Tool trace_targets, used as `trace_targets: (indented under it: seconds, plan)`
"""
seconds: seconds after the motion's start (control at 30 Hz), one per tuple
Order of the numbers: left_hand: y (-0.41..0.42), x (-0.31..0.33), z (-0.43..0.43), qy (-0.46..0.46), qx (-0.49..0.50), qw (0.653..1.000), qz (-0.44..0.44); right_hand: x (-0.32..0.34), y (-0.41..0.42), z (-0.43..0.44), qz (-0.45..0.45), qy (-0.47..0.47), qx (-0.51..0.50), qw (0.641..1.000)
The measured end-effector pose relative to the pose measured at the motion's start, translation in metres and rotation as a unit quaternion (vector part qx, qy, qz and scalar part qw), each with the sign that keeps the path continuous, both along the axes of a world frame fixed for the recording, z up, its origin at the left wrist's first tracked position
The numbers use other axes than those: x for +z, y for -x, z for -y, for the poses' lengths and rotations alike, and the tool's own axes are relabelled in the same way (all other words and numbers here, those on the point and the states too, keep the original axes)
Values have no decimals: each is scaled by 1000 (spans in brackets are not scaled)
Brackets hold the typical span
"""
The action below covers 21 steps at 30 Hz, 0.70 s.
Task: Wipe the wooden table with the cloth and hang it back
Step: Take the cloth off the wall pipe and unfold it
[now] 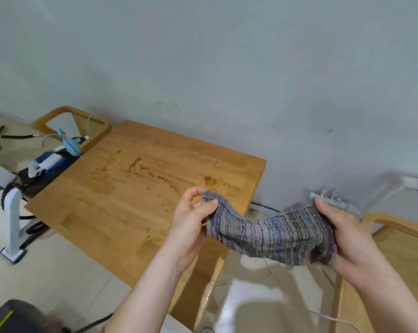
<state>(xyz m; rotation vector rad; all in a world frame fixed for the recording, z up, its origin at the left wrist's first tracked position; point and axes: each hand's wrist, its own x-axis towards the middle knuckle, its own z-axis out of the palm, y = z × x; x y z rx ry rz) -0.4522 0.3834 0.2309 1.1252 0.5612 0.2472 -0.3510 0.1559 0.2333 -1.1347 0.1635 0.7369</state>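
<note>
A grey, striped cloth (270,233) is stretched in the air between both hands, past the right edge of the wooden table (121,188). My left hand (191,219) pinches its upper left corner between thumb and fingers. The cloth's right end is gripped by my right hand (347,239), whose skin looks wet. The tabletop carries wet streaks and dark smears across its middle and far right part. Where the cloth hangs when stored is not visible.
A wooden chair (73,126) with bags and small items stands at the table's far left. Another wooden chair (400,241) sits at the right. A grey wall runs behind. A white power strip (333,200) and cables lie on the tiled floor. A white stand (12,227) is at left.
</note>
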Motion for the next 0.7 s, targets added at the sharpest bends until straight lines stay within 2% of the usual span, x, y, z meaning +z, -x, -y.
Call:
trace_targets:
  seconds: [0.1, 0.23, 0.37, 0.47, 0.57, 0.7]
  plan:
    - [25, -9, -42, 60, -68, 996, -6, -15, 25, -45, -93, -31, -25, 995]
    - [62, -41, -80, 105, -107, 986, -75, -40, 54, -74, -88, 14, 21, 996]
    - [91, -75, -99, 63, -130, 976, -162, -59, 63, -101, -96, 98, 65, 988]
    - [101, -90, -110, 25, -101, 976, -193, -67, 68, -124, -100, 126, 79, 984]
    - [99, -81, -123, 13, -62, 985, -161, -61, 67, -140, -84, 74, 60, 992]
    - [92, -50, -139, 28, 9, 998, -63, -44, 55, -150, -46, -26, 52, 997]
